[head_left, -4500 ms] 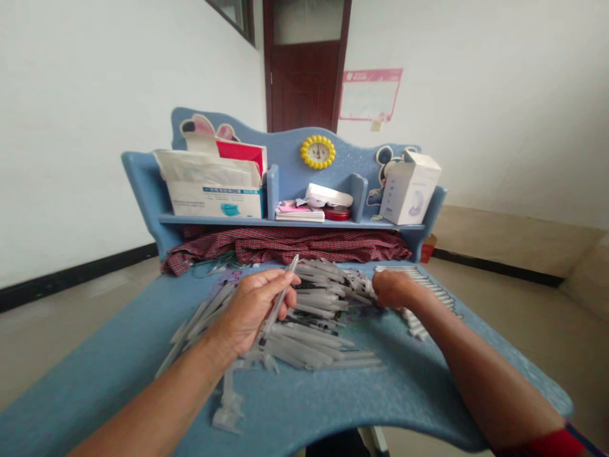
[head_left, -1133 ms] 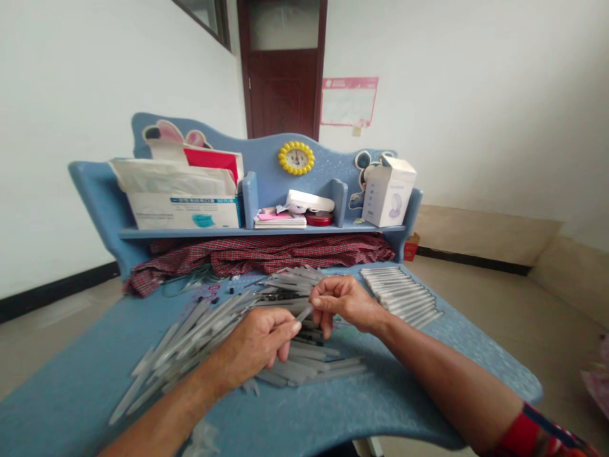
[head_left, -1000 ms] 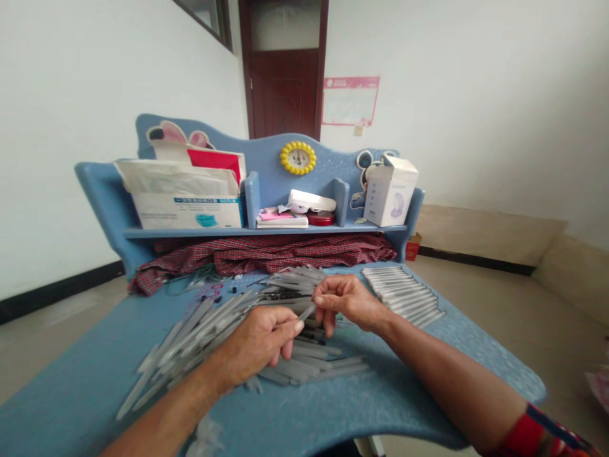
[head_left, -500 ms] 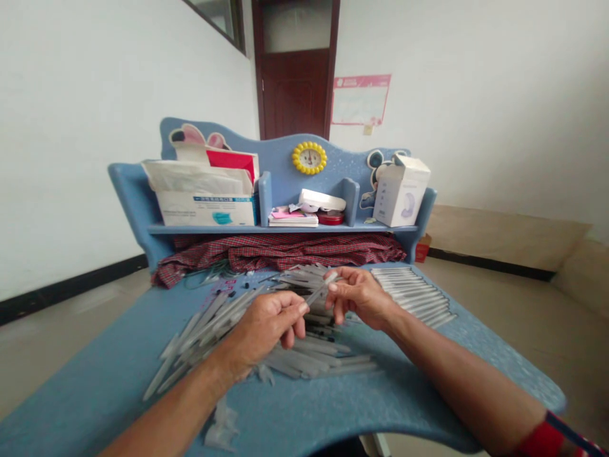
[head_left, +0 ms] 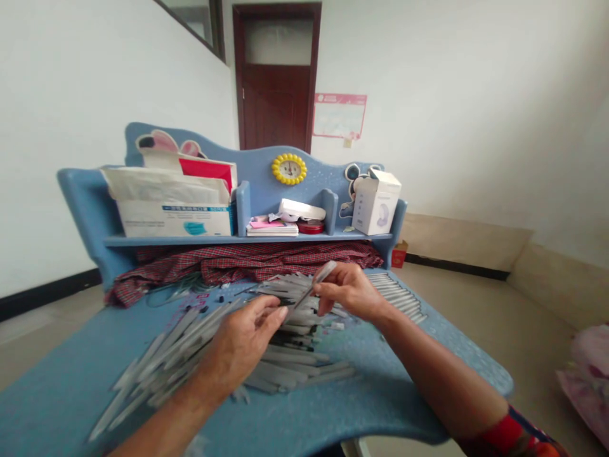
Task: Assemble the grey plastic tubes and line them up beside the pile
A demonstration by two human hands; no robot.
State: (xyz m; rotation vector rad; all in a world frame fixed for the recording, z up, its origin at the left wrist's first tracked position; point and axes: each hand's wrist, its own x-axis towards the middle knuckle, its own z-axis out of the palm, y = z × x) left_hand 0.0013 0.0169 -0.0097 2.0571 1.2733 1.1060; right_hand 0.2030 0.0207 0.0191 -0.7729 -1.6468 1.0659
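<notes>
Roughly at the left edge of the frame, one mask box [head_left: 174, 219] stands on the shelf [head_left: 143, 240]. One plaid cloth [head_left: 238, 260] lies bunched under it. A loose heap of clear plastic tubes [head_left: 190, 336], too many to count, fans across the blue table [head_left: 333, 406].

The left hand [head_left: 240, 339] comes in from the lower left, back upward, forearm low over the heap and fingers half curled. Its thumb and forefinger reach the lower end of one single tube [head_left: 314, 285], but whether they pinch it cannot be told. That tube slants up to the right above the heap at the centre of the frame.

The right hand [head_left: 351, 293] grips the tube's upper half between thumb and fingertips, wrist bent, forearm running off to the lower right. Further right, one neat row of tubes [head_left: 399, 297] lies side by side on the table, partly behind that hand.

Upper centre hangs one yellow clock [head_left: 288, 169], and right of it stands one white carton [head_left: 377, 202].
</notes>
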